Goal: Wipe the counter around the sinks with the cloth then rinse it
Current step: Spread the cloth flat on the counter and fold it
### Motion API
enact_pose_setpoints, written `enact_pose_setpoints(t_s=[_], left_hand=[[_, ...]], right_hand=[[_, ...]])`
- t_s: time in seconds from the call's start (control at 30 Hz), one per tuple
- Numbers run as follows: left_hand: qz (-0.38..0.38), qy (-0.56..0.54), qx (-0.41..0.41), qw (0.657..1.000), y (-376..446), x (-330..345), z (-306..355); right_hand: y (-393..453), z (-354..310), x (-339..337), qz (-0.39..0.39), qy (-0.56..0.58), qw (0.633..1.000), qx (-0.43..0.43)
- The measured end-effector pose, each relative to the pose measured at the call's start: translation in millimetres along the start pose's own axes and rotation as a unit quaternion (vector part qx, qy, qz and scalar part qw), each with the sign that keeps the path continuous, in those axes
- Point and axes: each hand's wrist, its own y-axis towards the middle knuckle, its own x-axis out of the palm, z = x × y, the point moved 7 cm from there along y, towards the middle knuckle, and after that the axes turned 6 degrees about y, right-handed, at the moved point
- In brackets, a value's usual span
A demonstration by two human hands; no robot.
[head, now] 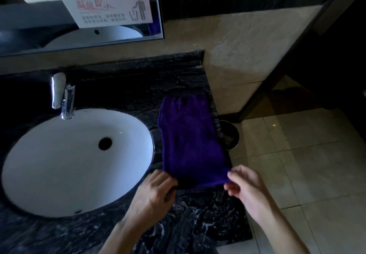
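1. A purple cloth (190,140) lies spread flat on a dark marbled worktop (198,214), running away from the person along the worktop's right-hand end.
2. The left hand (152,192) holds the cloth's near left corner; its grip looks like a pinch with curled fingers, though the dim light hides exactly how the fingers close.
3. The right hand (245,186) pinches the near right corner between thumb and fingertips, lifting that edge slightly off the worktop.
4. Left of the two grips, just beside the cloth's long edge, sits a white oval sink (59,164) with a dark drain hole.
5. Beyond the sink, far from the grips, a chrome faucet (63,95) stands over the basin's rim.
6. Above the faucet, a mirror (79,39) on the wall carries a white sign (108,9) with red text and a litter-bin pictogram.
7. Right of the right-hand grip, below the worktop's edge, is a pale tiled floor (297,164), with a round dark bin (230,134) partly hidden by the worktop.
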Motion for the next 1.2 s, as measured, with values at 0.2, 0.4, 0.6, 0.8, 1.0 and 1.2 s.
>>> enact_pose_setpoints(t_s=[0.2, 0.4, 0.6, 0.8, 1.0, 1.2], left_hand=[[0.089, -0.207, -0.381, 0.897, -58, 12, -22], [-0.062, -0.074, -0.559, 0.823, -48, 18, -22], [-0.113, -0.067, -0.525, 0.841, -33, 33, -4], [-0.089, -0.141, -0.553, 0.816, -30, 36, -2], [-0.092, -0.056, -0.532, 0.840, -24, 37, 15], [-0.072, -0.082, -0.511, 0.853, -9, 40, 21]], right_hand=[[-2, 49, -26, 0.077, -0.109, 0.991, 0.012], [7, 41, -21, 0.084, -0.214, 0.973, -0.020], [5, 38, -21, 0.079, -0.243, 0.967, -0.015], [5, 40, -22, 0.063, -0.222, 0.973, -0.009], [7, 41, -23, 0.060, -0.226, 0.972, -0.012], [6, 39, -23, 0.056, -0.219, 0.974, -0.011]])
